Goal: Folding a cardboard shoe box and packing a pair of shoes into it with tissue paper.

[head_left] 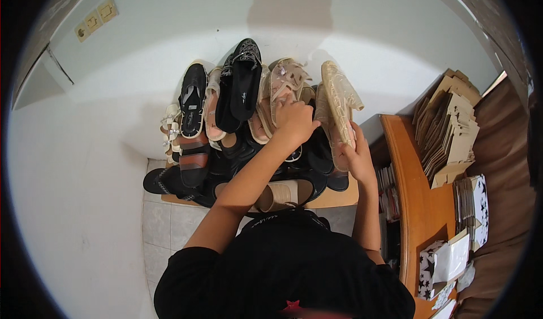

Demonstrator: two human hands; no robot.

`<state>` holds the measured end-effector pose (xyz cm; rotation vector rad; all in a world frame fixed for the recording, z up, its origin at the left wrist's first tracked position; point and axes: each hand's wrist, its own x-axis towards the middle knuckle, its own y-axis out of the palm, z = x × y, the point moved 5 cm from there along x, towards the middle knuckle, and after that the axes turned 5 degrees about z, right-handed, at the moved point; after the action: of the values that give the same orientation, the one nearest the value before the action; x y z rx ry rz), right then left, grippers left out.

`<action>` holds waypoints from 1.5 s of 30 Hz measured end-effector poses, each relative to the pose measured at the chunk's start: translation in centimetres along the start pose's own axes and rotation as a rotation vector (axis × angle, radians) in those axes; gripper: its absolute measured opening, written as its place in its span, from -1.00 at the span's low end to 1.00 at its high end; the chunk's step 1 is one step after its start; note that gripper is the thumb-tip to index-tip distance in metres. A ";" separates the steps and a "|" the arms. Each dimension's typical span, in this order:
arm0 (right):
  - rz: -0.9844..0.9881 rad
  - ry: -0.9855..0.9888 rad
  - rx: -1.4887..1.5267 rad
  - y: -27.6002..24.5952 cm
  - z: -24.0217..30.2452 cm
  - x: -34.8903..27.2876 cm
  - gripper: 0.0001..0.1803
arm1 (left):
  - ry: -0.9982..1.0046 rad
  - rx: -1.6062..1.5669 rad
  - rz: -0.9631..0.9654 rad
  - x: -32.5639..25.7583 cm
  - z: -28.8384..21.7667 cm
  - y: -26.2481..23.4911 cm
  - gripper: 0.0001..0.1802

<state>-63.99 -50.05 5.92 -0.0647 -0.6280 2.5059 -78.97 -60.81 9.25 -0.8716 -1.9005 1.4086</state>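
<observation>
In my right hand (360,156) is a cream shoe (337,95) with a patterned upper, tilted on its side at the right end of the shoe pile, the fingers wrapped round its lower end. My left hand (295,119) is closed at a beige sandal (287,74) with a bow-like ornament, its fingertips partly hidden inside the opening. Just left of that hand a pair of black slip-ons (246,84) with a sparkly pattern leans against the wall. A black shoe with a pale sole edge (193,101) stands farther left.
Beneath the pile, a wooden surface (346,197) shows at the front edge. Brown-strapped slippers (194,160) and black flip-flops (164,182) lie at the left. On the right, an orange-brown wooden desk (404,166) bears folded cardboard (449,126) and a star-patterned box (427,268).
</observation>
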 end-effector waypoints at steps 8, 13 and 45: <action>-0.055 -0.073 0.404 0.1 -1.2 -1.8 -0.21 | 0.165 -0.225 -0.052 0.2 0.2 -0.9 -0.56; -0.042 -0.098 0.739 1.6 -2.3 -2.4 -0.17 | 0.266 -0.246 -0.071 0.2 0.7 -1.1 -0.55; -0.185 -0.308 0.223 7.4 8.5 -3.1 -0.01 | 0.216 -1.734 -0.206 -4.4 5.3 -0.2 -0.56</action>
<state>-66.58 -60.75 9.90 0.4483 -0.4453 2.4055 -80.55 -67.32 7.72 -1.2927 -2.6092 -0.8011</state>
